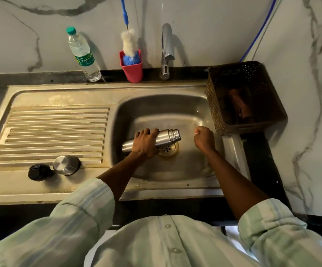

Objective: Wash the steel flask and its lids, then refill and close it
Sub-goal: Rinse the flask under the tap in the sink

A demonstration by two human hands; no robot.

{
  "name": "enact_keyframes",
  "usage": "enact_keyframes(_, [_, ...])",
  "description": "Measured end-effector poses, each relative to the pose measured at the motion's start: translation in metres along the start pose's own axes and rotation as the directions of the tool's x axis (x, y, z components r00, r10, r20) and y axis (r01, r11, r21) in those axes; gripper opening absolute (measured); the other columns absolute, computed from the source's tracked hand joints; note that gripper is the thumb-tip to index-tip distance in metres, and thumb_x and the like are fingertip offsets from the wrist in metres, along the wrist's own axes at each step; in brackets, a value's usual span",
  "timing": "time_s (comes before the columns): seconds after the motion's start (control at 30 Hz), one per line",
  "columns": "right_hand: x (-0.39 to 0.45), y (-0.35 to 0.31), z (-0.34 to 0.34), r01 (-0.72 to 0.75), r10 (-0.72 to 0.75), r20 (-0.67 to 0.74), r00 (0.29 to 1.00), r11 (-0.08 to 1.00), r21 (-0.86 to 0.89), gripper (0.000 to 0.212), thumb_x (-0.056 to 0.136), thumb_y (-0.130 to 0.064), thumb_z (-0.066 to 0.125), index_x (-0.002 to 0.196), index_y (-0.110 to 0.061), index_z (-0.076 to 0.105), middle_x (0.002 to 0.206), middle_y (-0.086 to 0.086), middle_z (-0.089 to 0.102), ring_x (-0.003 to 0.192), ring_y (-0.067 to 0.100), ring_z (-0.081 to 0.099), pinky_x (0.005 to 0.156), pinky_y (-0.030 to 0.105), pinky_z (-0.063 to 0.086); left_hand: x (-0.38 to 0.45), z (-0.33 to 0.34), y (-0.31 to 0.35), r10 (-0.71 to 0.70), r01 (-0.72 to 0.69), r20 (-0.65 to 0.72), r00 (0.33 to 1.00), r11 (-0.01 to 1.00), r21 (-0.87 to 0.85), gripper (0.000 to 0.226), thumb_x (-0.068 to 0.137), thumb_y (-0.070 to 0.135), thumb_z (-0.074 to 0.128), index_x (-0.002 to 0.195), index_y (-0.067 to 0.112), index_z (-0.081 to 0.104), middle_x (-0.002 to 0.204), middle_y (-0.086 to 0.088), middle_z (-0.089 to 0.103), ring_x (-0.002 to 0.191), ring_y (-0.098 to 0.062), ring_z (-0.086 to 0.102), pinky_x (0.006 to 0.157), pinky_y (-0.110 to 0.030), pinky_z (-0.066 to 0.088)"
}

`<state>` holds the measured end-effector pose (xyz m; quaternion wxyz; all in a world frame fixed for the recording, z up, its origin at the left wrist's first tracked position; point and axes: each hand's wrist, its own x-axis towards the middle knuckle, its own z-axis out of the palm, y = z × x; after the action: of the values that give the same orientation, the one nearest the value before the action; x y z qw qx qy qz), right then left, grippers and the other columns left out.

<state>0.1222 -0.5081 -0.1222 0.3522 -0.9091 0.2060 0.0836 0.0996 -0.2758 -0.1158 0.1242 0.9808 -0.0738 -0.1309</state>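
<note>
Black inner lid [39, 172] and steel cap [66, 165] sit on the drainboard, out of the way. Left hand [145, 143] grips the flask [161, 139] sideways over the sink [121, 112] drain, probably to wash it. Right hand [204, 139] is a fist, holding nothing. Farther back stands the tap [167, 51].

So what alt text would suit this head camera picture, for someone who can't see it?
A person's left hand grips an open steel flask sideways over the sink drain, the right hand fisted beside it. A steel cap and black stopper sit on the drainboard.
</note>
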Motion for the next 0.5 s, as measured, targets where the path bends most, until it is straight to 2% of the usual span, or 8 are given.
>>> enact_keyframes(0.23, [-0.005,0.002,0.002,-0.024,0.026,0.033,0.999,0.999,-0.041,0.028,0.086,0.001,0.048,0.103,-0.011,0.067,0.115,0.015,0.067,0.104,0.036,0.061,0.075,0.026,0.039,0.003,0.002,-0.006,0.077,-0.077,0.004,0.997,0.986,0.149,0.073,0.073,0.035,0.074,0.139,0.027,0.043,0.121,-0.011,0.052,0.115,-0.032,0.048,0.104,-0.044,0.032])
enact_keyframes(0.5, [-0.010,-0.001,0.002,-0.022,0.025,0.058,0.998,0.998,-0.056,0.032,0.083,0.003,0.048,0.106,-0.010,0.066,0.119,0.015,0.065,0.108,0.037,0.059,0.080,0.029,0.043,0.003,-0.004,-0.013,0.114,-0.111,0.004,0.993,0.962,0.250,0.070,0.072,0.031,0.071,0.137,0.028,0.045,0.123,-0.009,0.052,0.116,-0.031,0.047,0.104,-0.042,0.030])
